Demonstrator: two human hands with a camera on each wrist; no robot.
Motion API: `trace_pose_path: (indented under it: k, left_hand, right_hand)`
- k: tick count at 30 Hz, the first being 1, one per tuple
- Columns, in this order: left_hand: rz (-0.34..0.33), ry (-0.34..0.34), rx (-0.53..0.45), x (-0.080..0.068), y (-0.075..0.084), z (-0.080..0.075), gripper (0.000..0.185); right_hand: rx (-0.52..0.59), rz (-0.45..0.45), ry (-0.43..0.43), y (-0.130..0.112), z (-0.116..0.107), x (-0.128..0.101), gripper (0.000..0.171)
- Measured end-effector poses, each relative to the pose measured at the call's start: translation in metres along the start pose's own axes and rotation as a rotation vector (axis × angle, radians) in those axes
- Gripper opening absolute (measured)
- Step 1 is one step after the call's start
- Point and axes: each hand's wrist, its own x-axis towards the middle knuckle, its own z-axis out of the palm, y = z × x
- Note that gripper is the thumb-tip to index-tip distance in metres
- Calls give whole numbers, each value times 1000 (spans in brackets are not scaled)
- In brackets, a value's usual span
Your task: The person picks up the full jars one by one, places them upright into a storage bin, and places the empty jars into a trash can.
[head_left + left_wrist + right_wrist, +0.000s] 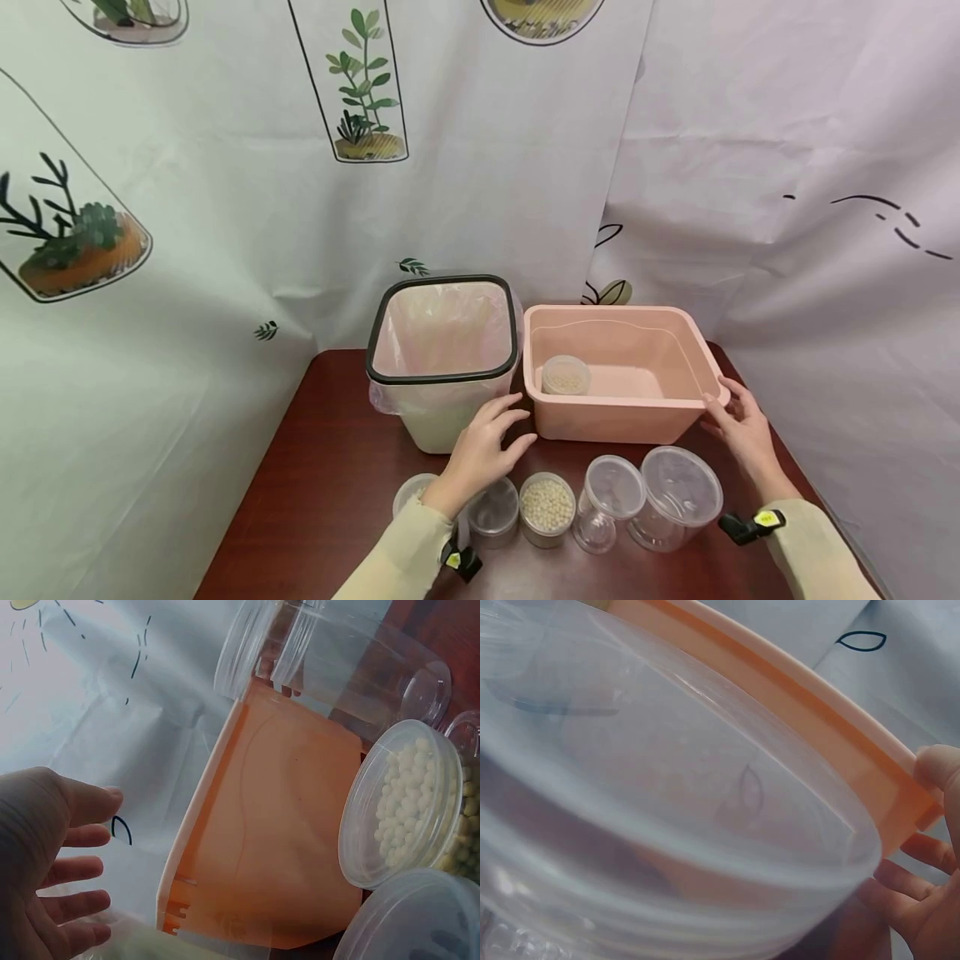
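Curtain point(225, 208) printed with potted plants is hanging behind everything, backing a dark red worktop point(315, 492). Bin point(442, 358) with a black rim and a pale liner is standing at the back left of it. Pink tub point(615, 417) is sitting just right of the bin, nearly touching it, and is holding one small lidded jar of pale beads point(566, 375) in its left part. Clear containers are lining up in a row along the near edge: largest clear tub point(678, 496) at the right, a tall clear jar point(611, 500) beside it, then an open cup of pale beads point(547, 507). Left hand point(483, 454) is hovering in front of the gap between bin and pink tub, its grip spread and holding nothing. Right hand point(738, 429) is resting its grip, fingers loosely extended, against the pink tub's right rim.
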Motion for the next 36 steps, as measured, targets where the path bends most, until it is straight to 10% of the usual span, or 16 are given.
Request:
trace_pose_path:
  k: [36]
  left_hand:
    - [-148, 117, 168, -99, -10, -47, 48]
  right_hand:
    - [18, -1, 2, 3, -1, 0, 58]
